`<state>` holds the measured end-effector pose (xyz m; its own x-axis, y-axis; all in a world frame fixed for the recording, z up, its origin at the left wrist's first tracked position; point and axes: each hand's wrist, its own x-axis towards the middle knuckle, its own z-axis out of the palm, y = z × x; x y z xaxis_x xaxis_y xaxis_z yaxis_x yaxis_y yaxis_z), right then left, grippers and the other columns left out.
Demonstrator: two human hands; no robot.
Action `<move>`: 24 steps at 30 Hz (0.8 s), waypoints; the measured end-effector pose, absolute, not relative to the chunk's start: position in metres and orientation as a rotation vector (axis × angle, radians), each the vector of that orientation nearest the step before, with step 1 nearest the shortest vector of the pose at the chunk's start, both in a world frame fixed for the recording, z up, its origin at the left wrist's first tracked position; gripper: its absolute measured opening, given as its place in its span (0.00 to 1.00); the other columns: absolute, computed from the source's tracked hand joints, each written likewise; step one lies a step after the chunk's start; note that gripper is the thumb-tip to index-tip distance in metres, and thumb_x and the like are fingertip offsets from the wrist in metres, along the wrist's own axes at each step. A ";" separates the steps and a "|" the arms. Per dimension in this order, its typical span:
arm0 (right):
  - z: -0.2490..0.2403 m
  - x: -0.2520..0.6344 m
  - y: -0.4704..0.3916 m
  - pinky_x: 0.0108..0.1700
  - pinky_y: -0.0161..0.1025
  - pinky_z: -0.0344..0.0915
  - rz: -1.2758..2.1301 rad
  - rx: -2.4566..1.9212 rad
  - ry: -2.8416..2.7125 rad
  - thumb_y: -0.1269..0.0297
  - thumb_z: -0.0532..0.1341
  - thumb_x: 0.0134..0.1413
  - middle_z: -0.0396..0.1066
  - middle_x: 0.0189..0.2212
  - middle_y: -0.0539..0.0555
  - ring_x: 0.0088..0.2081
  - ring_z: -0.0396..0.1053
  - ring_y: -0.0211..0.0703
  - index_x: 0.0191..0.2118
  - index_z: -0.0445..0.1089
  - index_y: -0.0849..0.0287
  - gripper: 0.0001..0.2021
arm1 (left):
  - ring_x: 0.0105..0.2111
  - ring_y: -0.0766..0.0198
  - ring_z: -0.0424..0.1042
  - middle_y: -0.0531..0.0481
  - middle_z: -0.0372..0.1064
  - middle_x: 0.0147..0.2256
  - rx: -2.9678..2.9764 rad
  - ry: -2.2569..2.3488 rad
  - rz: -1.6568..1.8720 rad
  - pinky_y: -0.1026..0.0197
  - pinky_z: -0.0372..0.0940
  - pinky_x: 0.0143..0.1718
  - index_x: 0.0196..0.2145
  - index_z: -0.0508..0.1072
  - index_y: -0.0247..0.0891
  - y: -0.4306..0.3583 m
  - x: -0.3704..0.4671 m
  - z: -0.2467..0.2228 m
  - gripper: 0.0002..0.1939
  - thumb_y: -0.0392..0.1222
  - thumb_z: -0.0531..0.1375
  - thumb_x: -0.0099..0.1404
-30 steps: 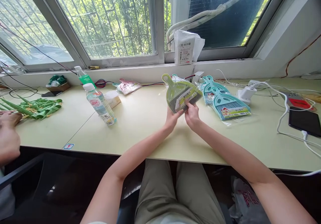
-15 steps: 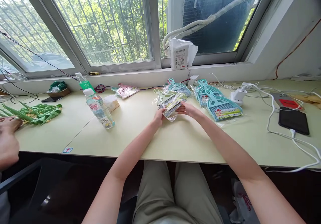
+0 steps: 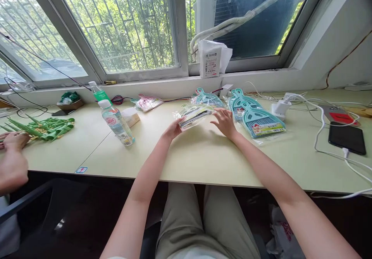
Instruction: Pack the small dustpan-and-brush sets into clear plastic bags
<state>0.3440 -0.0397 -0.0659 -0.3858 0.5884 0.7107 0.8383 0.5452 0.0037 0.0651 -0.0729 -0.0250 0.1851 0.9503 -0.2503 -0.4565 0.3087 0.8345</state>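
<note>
My left hand [image 3: 173, 129] grips the near left corner of a light green mini dustpan and brush set [image 3: 195, 115] in clear wrapping, tilted just above the table. At its right end, my right hand [image 3: 225, 122] has its fingers spread, close to the wrapping; whether a fingertip touches it I cannot tell. Behind it lies a blue-green wrapped dustpan set [image 3: 207, 97]. Right of my right hand, more turquoise dustpan sets [image 3: 263, 121] overlap each other, brush bristles and yellow labels showing through the plastic. A pink wrapped set [image 3: 148, 103] lies farther back on the left.
Two bottles, a clear one [image 3: 117, 125] and a green-labelled one [image 3: 99, 92], stand left of my hands. Farther left, another person's hand [image 3: 13, 141] touches green leaf pieces [image 3: 48, 128]. A charger [image 3: 280, 108], white cables and a phone [image 3: 347, 138] lie right. Tissues [image 3: 210, 59] stand on the sill.
My right hand has let go of the green set's right side and spread its fingers. The set has turned flatter in my left hand, which shifted slightly left.
</note>
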 end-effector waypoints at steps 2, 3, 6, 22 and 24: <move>-0.066 0.344 -0.040 0.55 0.52 0.54 -0.478 -1.106 -2.069 0.58 0.57 0.63 0.72 0.49 0.59 0.54 0.64 0.55 0.40 0.73 0.54 0.09 | 0.32 0.63 0.78 0.45 0.78 0.38 0.719 0.889 1.100 0.68 0.71 0.28 0.56 0.69 0.34 -0.074 0.065 -0.025 0.20 0.37 0.58 0.67; -0.065 0.344 -0.041 0.54 0.52 0.55 -0.474 -1.097 -2.038 0.57 0.57 0.64 0.73 0.47 0.59 0.53 0.65 0.55 0.39 0.73 0.54 0.10 | 0.32 0.63 0.78 0.45 0.78 0.38 0.727 0.902 1.093 0.68 0.71 0.27 0.55 0.69 0.33 -0.074 0.064 -0.025 0.19 0.37 0.58 0.67; -0.062 0.344 -0.045 0.53 0.51 0.56 -0.427 -1.074 -1.991 0.54 0.59 0.62 0.72 0.49 0.60 0.51 0.66 0.55 0.44 0.72 0.55 0.12 | 0.28 0.65 0.77 0.46 0.77 0.34 0.711 0.954 1.072 0.68 0.69 0.25 0.53 0.70 0.34 -0.071 0.061 -0.028 0.17 0.37 0.58 0.67; -0.058 0.305 -0.065 0.52 0.51 0.65 0.328 -0.843 -1.769 0.57 0.53 0.64 0.73 0.45 0.59 0.49 0.70 0.51 0.29 0.60 0.53 0.12 | 0.41 0.59 0.77 0.40 0.76 0.41 0.689 1.021 1.041 0.62 0.75 0.42 0.47 0.74 0.26 -0.061 0.051 -0.037 0.20 0.21 0.60 0.56; -0.060 0.305 -0.062 0.52 0.50 0.66 0.317 -0.914 -1.667 0.57 0.55 0.61 0.69 0.48 0.61 0.52 0.67 0.52 0.29 0.60 0.54 0.11 | 0.40 0.61 0.77 0.41 0.76 0.41 0.740 1.061 1.019 0.63 0.75 0.43 0.47 0.74 0.26 -0.064 0.057 -0.039 0.21 0.21 0.61 0.55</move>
<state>0.3051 -0.0623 -0.0602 -0.0459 0.7072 0.7056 0.3994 0.6604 -0.6359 0.0571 -0.0640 -0.0387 0.1416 0.9286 -0.3429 -0.3055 0.3705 0.8772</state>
